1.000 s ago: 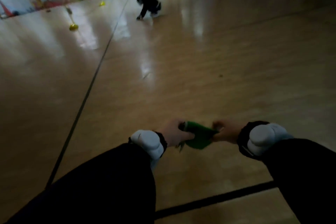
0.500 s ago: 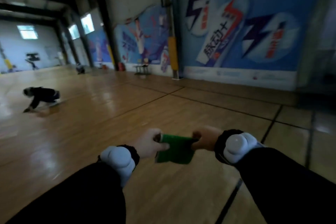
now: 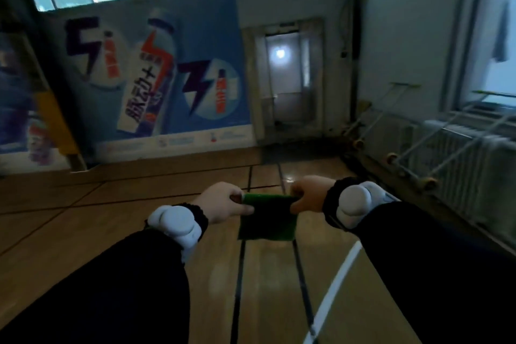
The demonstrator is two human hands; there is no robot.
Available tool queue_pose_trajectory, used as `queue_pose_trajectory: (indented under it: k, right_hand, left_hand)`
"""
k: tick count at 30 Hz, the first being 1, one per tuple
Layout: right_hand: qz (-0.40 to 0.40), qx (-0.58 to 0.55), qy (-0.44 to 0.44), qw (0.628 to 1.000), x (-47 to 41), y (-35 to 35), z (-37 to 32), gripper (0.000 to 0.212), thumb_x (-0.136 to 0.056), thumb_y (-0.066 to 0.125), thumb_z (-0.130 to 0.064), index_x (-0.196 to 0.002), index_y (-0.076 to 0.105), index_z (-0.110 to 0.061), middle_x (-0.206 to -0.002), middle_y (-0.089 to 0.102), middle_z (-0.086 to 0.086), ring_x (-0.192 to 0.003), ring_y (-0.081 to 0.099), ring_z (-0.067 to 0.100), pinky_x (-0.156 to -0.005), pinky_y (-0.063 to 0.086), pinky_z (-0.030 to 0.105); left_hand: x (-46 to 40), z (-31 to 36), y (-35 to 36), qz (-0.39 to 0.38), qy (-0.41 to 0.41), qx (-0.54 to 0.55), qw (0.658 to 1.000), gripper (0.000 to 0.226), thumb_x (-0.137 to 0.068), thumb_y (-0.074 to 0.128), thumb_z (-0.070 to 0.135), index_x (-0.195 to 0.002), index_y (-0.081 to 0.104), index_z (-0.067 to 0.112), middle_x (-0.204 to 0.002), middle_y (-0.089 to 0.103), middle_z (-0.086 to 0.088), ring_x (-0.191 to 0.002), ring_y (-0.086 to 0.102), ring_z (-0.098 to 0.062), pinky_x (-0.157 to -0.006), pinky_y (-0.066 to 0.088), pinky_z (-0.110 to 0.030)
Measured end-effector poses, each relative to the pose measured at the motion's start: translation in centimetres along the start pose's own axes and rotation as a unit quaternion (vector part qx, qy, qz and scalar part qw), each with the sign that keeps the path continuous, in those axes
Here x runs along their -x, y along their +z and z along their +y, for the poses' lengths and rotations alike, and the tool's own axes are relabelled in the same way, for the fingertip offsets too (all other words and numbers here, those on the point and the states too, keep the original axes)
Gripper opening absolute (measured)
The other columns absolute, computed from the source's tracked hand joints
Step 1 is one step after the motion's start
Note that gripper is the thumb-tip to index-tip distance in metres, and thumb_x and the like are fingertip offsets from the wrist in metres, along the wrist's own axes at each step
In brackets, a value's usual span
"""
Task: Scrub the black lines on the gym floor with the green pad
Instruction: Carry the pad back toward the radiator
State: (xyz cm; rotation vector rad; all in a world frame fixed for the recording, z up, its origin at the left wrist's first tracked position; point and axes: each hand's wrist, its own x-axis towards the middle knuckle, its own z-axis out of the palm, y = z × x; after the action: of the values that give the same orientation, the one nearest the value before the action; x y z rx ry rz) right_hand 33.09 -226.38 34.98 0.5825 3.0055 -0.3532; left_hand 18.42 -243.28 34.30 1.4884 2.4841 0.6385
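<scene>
1. The green pad is the thing to watch here. It's held up in the air in front of the person, hanging flat like a little flag, well above the gym floor.
2. Left hand pinches the pad's top left corner, fingers curled round the edge.
3. Right hand does the same on the pad's top right corner — so the top edge is pulled straight between the two.
4. Both wrists, just behind the pad, carry white devices over black sleeves.
5. Below the pad, two black lines run along the wood toward the wall, with a white line slanting off to the pad's right.
6. Beyond the pad — a blue drink mural and a doorway.
</scene>
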Motion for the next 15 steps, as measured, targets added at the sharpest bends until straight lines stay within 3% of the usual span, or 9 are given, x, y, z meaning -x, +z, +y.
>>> queue_pose_trajectory:
  k: [5,9,13,15]
  right_hand:
    - [0.012,0.008,0.132,0.991,-0.5,-1.5,12.1,0.032,-0.092,0.057,-0.03,-0.066,0.04,-0.022,-0.069,0.041,-0.006,-0.067,0.045,0.016,-0.056,0.035,0.025]
    - [0.014,0.005,0.171,0.985,-2.9,-2.9,21.7,0.018,-0.091,0.058,-0.031,-0.091,0.057,-0.013,-0.083,0.05,0.0,-0.085,0.049,0.018,-0.065,0.039,0.026]
    - [0.019,0.0,0.191,0.981,-7.0,-5.7,29.8,0.029,-0.089,0.06,-0.03,-0.102,0.06,-0.005,-0.095,0.054,0.004,-0.087,0.051,0.019,-0.074,0.04,0.029]
    - [0.034,-0.009,0.196,0.98,-10.4,-7.7,33.9,0.033,-0.09,0.059,-0.03,-0.108,0.061,-0.002,-0.094,0.054,0.005,-0.089,0.055,0.023,-0.075,0.04,0.029]
  left_hand:
    - [-11.9,6.4,6.4,-0.061,0.099,0.013,0.993,0.029,-0.085,0.066,0.034,-0.099,0.067,0.008,-0.097,0.065,-0.006,-0.09,0.059,-0.019,-0.078,0.045,-0.031]
    - [-21.9,10.6,11.1,-0.083,0.142,0.015,0.986,0.024,-0.084,0.069,0.034,-0.089,0.063,0.011,-0.08,0.056,0.004,-0.08,0.053,-0.015,-0.062,0.037,-0.023]
    - [-31.9,13.7,12.4,-0.083,0.158,0.014,0.984,0.021,-0.082,0.071,0.037,-0.071,0.057,0.026,-0.069,0.052,0.011,-0.068,0.049,-0.007,-0.058,0.032,-0.021]
    - [-37.8,14.4,12.9,-0.078,0.168,0.013,0.983,0.023,-0.082,0.071,0.038,-0.067,0.055,0.029,-0.07,0.054,0.009,-0.072,0.053,-0.012,-0.061,0.035,-0.026]
